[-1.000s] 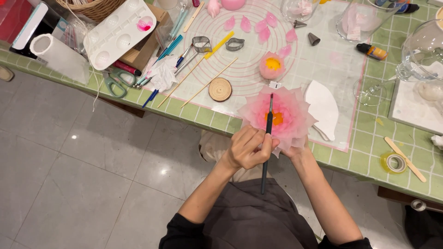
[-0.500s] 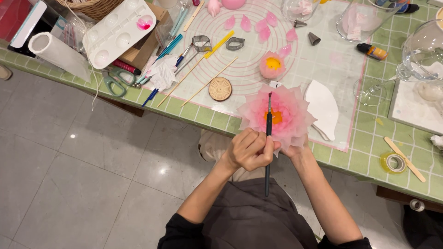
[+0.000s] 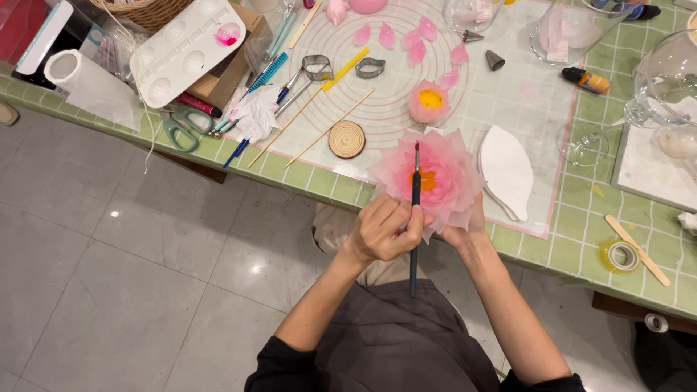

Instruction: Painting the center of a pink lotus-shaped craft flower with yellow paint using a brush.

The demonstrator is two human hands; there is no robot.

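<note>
**Brush laid lengthwise over the flower at the table's near edge**

The table (image 3: 305,178), covered in green checked cloth, was seen running across the top of the view, with a clear mat (image 3: 508,101) spread over its middle. The flower (image 3: 450,181), pink with an orange centre, was held just past the table's near edge, overlapping the mat's near border. It was gripped from beneath by the right hand (image 3: 465,231), fingers curled closed under the petals. The brush (image 3: 414,218) was held in the left hand (image 3: 385,231), fingers pinched shut round the middle of the handle. Its long axis ran straight away from the body, across the table's near edge, with the tip resting near the flower's centre and the handle end over the lap. The flower thus lay directly ahead of the left fingers, touching the right ones. White petal shapes (image 3: 508,170) were stacked just right of the flower; a wooden disc (image 3: 347,139) lay to its left.
</note>
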